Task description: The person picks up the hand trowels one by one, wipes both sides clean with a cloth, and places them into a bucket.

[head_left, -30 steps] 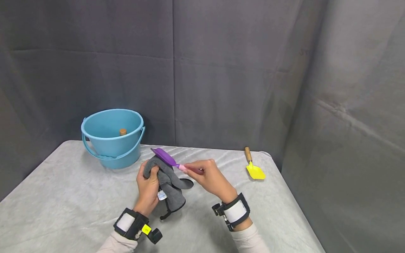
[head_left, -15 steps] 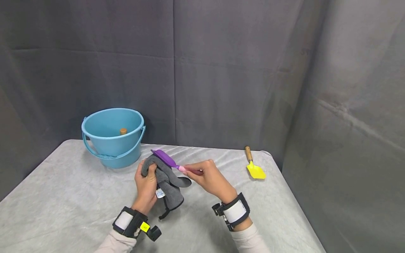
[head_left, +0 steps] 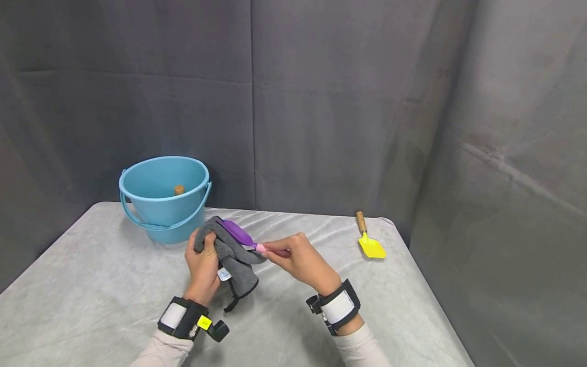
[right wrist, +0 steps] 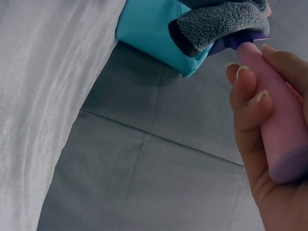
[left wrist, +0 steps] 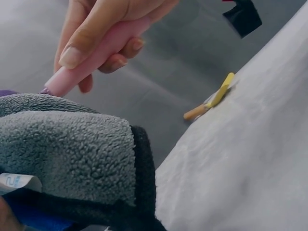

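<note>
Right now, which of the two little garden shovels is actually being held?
The purple shovel: the right hand grips its pink handle. The yellow shovel lies untouched on the table.

Staged studio, grey backdrop curtains (head_left: 321, 102), draped table (head_left: 91, 285)

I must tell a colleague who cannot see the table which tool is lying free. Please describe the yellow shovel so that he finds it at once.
Look at the grey covered table and go to its far right corner. There the yellow shovel lies flat and alone, away from both hands. Unlike the purple shovel held with the cloth, it has a yellow blade and a wooden handle.
</note>
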`<state>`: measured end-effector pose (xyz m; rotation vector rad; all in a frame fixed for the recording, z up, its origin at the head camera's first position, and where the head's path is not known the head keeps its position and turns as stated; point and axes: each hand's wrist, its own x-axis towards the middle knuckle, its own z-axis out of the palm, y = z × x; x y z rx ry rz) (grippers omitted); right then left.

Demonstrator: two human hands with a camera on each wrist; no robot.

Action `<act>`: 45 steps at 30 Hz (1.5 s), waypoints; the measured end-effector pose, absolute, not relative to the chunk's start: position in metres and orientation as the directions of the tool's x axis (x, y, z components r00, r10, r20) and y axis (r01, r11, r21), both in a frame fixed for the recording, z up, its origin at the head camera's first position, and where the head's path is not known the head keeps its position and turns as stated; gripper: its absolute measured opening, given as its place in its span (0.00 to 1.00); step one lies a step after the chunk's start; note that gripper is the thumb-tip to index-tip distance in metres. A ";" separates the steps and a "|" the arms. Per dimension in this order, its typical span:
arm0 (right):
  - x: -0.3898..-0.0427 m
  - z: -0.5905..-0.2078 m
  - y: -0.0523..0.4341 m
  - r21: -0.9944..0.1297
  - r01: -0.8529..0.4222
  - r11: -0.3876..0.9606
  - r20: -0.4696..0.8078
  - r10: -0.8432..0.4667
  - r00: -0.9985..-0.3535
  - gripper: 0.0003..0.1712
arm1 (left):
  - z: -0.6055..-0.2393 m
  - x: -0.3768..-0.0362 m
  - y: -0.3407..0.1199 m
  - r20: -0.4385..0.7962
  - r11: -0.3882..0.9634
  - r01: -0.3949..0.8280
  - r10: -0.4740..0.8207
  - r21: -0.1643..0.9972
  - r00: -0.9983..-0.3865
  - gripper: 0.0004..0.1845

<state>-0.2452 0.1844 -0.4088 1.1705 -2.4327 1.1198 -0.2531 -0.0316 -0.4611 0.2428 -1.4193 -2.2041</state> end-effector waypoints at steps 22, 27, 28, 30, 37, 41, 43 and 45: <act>-0.244 -0.408 0.184 -0.562 -0.738 0.374 0.423 -0.637 -0.645 0.11 | -0.450 -0.264 -0.067 0.116 -0.359 0.416 -0.624 0.836 -0.773 0.04; -0.245 -0.409 0.185 -0.550 -0.748 0.373 0.429 -0.642 -0.635 0.12 | -0.450 -0.265 -0.071 0.127 -0.339 0.415 -0.626 0.844 -0.770 0.05; -0.245 -0.409 0.186 -0.548 -0.748 0.374 0.430 -0.641 -0.636 0.12 | -0.450 -0.265 -0.071 0.130 -0.338 0.417 -0.625 0.844 -0.770 0.05; -0.245 -0.408 0.188 -0.549 -0.745 0.378 0.431 -0.636 -0.640 0.12 | -0.449 -0.266 -0.070 0.129 -0.344 0.420 -0.624 0.840 -0.770 0.06; -0.246 -0.402 0.196 -0.555 -0.718 0.419 0.461 -0.564 -0.685 0.13 | -0.450 -0.262 -0.058 0.128 -0.352 0.396 -0.589 0.848 -0.798 0.04; -0.247 -0.400 0.198 -0.535 -0.725 0.434 0.518 -0.509 -0.687 0.12 | -0.453 -0.258 -0.045 0.130 -0.351 0.360 -0.535 0.865 -0.835 0.06; -0.248 -0.400 0.198 -0.529 -0.729 0.434 0.538 -0.493 -0.684 0.11 | -0.456 -0.256 -0.038 0.125 -0.346 0.339 -0.515 0.875 -0.848 0.09; -0.249 -0.399 0.197 -0.526 -0.732 0.433 0.550 -0.484 -0.681 0.11 | -0.459 -0.254 -0.031 0.123 -0.339 0.322 -0.495 0.884 -0.860 0.12</act>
